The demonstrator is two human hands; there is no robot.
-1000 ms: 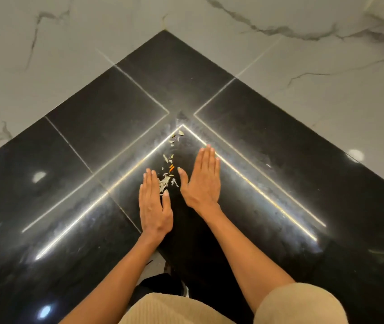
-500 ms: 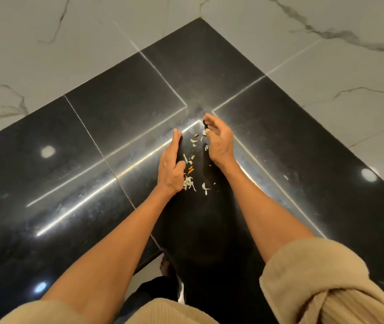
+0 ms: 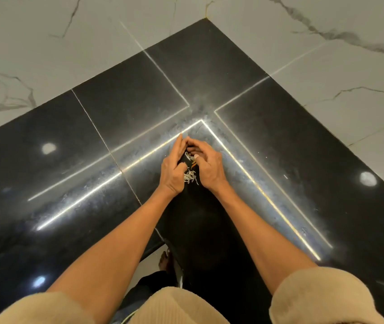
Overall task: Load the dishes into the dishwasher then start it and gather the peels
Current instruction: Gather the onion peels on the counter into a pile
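Both forearms are bare from wrist to elbow. Each arm carries a beige sleeve: the left sleeve (image 3: 34, 307) and the right sleeve (image 3: 322, 298) are rolled or pushed up to the elbow, forming a thick, rounded cuff. The fabric is soft-looking and fine-ribbed; the same beige ribbed fabric covers the torso (image 3: 177, 307) at the lower frame edge. Below it, dark trousers (image 3: 148, 288) are visible.
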